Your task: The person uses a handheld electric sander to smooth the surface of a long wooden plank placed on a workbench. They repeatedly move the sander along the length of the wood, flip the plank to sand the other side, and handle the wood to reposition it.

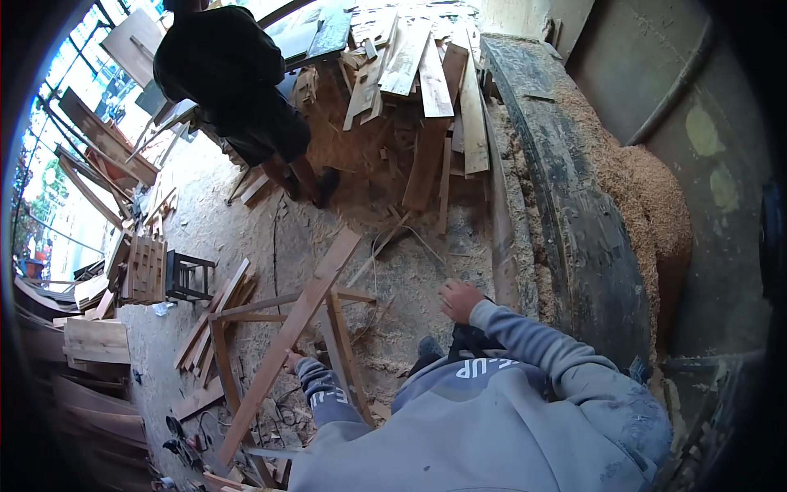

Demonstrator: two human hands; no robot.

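A long reddish-brown wooden board (294,341) slants across a wooden trestle frame (339,335) on my left. At the board's right edge, my left hand (293,361) grips it, its fingers partly hidden by the wood. My right hand (460,300) hangs in front of my body, loosely curled, and nothing shows in it. A thin pale cord (375,258) runs over the floor beyond that hand.
Another person (233,92) stands ahead with their back turned, near a pile of planks (406,67). A long dark machine bed (572,227) heaped with wood shavings (645,190) runs along my right. Wood strips (221,317), a black stool (184,277) and cables (283,406) lie left.
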